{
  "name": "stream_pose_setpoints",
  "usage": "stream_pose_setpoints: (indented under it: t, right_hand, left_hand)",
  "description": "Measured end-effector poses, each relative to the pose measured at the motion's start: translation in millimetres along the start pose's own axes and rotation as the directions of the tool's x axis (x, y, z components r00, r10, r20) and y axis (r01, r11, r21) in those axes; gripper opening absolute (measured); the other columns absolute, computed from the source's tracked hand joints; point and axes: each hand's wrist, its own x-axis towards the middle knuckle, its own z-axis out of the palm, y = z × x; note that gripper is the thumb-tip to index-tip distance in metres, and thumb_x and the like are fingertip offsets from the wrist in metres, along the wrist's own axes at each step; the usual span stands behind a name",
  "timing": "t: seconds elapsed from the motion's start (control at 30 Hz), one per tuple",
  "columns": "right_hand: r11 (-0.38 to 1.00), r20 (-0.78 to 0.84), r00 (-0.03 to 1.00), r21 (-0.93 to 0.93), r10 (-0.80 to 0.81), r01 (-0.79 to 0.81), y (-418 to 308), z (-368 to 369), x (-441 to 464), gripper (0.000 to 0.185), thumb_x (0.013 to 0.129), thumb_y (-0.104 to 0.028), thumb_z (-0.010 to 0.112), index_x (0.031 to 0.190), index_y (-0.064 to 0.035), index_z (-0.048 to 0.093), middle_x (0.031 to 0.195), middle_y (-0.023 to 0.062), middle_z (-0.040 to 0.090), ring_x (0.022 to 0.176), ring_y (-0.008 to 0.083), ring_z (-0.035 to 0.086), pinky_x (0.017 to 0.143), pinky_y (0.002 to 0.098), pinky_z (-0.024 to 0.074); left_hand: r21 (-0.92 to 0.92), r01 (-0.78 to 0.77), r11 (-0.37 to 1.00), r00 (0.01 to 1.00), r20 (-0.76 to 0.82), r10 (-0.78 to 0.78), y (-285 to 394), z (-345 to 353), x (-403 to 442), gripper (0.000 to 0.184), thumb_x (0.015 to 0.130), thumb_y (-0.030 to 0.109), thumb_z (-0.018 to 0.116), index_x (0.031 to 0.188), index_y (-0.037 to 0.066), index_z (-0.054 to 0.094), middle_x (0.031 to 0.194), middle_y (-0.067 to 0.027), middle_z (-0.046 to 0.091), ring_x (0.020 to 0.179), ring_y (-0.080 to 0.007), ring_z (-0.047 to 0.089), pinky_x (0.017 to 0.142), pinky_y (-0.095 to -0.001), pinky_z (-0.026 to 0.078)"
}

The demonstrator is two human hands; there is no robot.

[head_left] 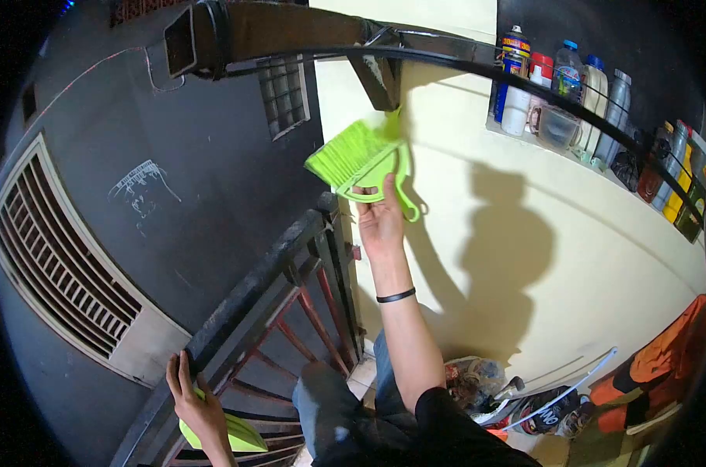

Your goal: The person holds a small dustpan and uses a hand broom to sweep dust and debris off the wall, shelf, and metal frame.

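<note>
While laying left grip (199,414) across the railing (252,289), over green dustpan (242,436), perhaps for steadiness (cannot tell how closed), pinches green brush (380,167) above-right of the railing's far end with right grip (381,222), seemingly leaving bristles (341,153) free.

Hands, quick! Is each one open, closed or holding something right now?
Left hand: seems to hold a green piece, but its grip is partly hidden.
Right hand: closed, holding the green brush.
</note>
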Motion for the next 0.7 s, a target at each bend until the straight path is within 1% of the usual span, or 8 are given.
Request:
stream_pose_setpoints:
  t: [0.03,0.17,0.3,0.37,0.43,0.53,0.6,0.7]
  right_hand:
    - [0.995,0.019,0.995,0.007,0.101,-0.102,6,-4,-1,0.033,0.105,-0.027,0.060,0.128,-0.0030,0.061,0.118,0.0110,0.069,0.099,0.0172,0.069,0.089,0.0286,0.0621]
    - [1.000,-0.032,0.999,0.024,0.015,-0.015,-9,-14,0,0.032,0.105,-0.029,0.060,0.124,-0.0027,0.062,0.116,0.0099,0.069,0.100,0.0171,0.068,0.087,0.0300,0.0627]
    - [0.957,0.140,0.976,-0.261,0.166,-0.125,12,-2,-16,0.039,0.105,-0.033,0.061,0.131,-0.0045,0.057,0.120,0.0092,0.067,0.102,0.0192,0.068,0.084,0.0311,0.0618]
    - [0.985,0.065,0.984,-0.064,0.163,-0.159,10,-4,-7,0.036,0.104,-0.031,0.063,0.129,-0.0042,0.059,0.121,0.0101,0.067,0.108,0.0191,0.067,0.085,0.0308,0.0613]
    - [0.994,-0.051,0.995,-0.058,0.086,-0.089,-7,8,-1,0.035,0.103,-0.027,0.064,0.127,-0.0011,0.060,0.121,0.0120,0.067,0.112,0.0192,0.065,0.094,0.0312,0.0603]
    - [0.999,0.010,0.999,-0.014,0.031,-0.031,-21,6,10,0.035,0.105,-0.026,0.061,0.127,0.0005,0.059,0.121,0.0129,0.068,0.111,0.0197,0.067,0.095,0.0329,0.0612]
    - [0.982,0.017,0.998,0.177,-0.068,0.064,-28,-4,8,0.034,0.105,-0.023,0.061,0.128,0.0019,0.059,0.119,0.0143,0.070,0.109,0.0200,0.068,0.091,0.0305,0.0621]
    - [0.961,0.037,0.999,0.277,-0.027,0.015,-20,-17,2,0.041,0.105,-0.027,0.060,0.132,0.0032,0.056,0.129,0.0137,0.066,0.112,0.0186,0.067,0.091,0.0320,0.0624]
  left_hand:
    - [0.002,-0.017,1.000,1.000,-0.004,0.017,0,-2,0,0.052,0.095,-0.003,0.060,0.144,0.013,0.058,0.147,-0.0188,0.054,0.126,-0.0395,0.061,0.098,-0.0455,0.056]
    - [0.001,0.073,0.997,0.996,0.051,-0.073,3,-4,0,0.053,0.095,0.001,0.060,0.146,0.015,0.056,0.149,-0.0167,0.053,0.134,-0.0389,0.056,0.106,-0.0461,0.051]
    - [0.039,0.030,0.999,1.000,-0.004,-0.030,2,2,0,0.053,0.095,-0.003,0.060,0.145,0.015,0.057,0.148,-0.0161,0.054,0.125,-0.0384,0.063,0.094,-0.0452,0.058]
    - [0.033,0.019,0.999,1.000,0.004,-0.019,-2,1,0,0.053,0.095,-0.003,0.060,0.144,0.015,0.057,0.148,-0.0161,0.054,0.125,-0.0378,0.063,0.094,-0.0450,0.059]
    - [0.055,-0.004,0.998,1.000,-0.009,0.004,-4,2,0,0.052,0.095,-0.002,0.060,0.144,0.015,0.058,0.148,-0.0162,0.054,0.124,-0.0380,0.063,0.093,-0.0448,0.059]
    - [0.060,-0.017,0.998,1.000,-0.016,0.018,-4,1,2,0.051,0.095,-0.002,0.060,0.144,0.015,0.058,0.148,-0.0165,0.054,0.123,-0.0387,0.064,0.092,-0.0449,0.059]
    - [0.039,0.006,0.999,1.000,-0.006,-0.006,-1,2,0,0.051,0.096,-0.001,0.060,0.144,0.015,0.058,0.148,-0.0167,0.054,0.123,-0.0392,0.064,0.092,-0.0451,0.060]
    - [0.065,0.006,0.998,1.000,-0.026,-0.004,1,1,3,0.051,0.096,0.000,0.060,0.144,0.014,0.057,0.148,-0.0169,0.054,0.122,-0.0402,0.064,0.091,-0.0456,0.060]
